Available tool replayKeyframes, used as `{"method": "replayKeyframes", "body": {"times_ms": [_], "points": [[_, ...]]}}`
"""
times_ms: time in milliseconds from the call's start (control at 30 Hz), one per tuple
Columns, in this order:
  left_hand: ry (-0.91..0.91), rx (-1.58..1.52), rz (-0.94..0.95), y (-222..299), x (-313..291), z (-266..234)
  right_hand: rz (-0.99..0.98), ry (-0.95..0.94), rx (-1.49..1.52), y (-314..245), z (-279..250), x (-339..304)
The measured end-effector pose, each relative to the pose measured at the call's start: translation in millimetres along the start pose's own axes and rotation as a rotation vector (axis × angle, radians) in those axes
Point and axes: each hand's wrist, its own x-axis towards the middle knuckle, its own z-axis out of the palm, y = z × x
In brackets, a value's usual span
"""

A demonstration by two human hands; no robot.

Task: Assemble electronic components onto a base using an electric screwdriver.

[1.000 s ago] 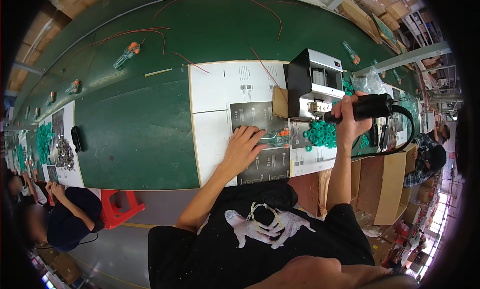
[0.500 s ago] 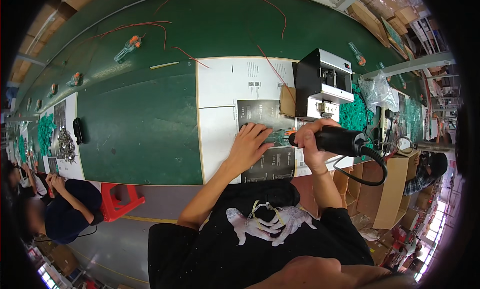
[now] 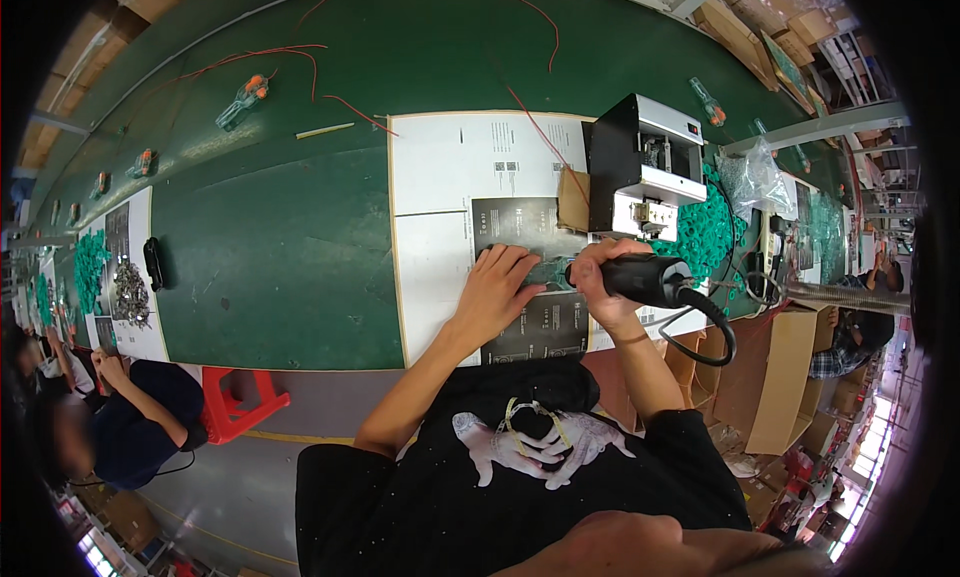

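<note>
Head view: clear bluish plastic piece [image 3: 553,271] lies on black-printed patch of white board [image 3: 430,277], between hands; left hand [image 3: 500,284] palm-down, fingers at piece's left end, cannot tell if gripping; right hand [image 3: 610,280] closed round black corded tool [image 3: 650,279], nose at piece; open cardboard box [image 3: 780,387] at right, contents not discernible; piece's right end hidden behind tool and right hand

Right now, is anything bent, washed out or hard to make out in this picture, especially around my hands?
Head view: the green tabletop's far edge bows near the rim; head view: bright panes at lower right wash out; head view: your left hand and right hand look fairly sharp, but the see-through part between them is too small to read in detail.
</note>
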Motion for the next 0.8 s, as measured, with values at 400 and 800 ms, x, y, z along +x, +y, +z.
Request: {"method": "replayKeyframes", "body": {"times_ms": [400, 800], "points": [[0.012, -0.007, 0.018, 29, 3, 10, 0.087, 0.205, 0.505, -14, -27, -3], [0.013, -0.002, 0.001, 20, -4, 7, -0.186, 0.515, -0.134, -67, -74, 68]]}}
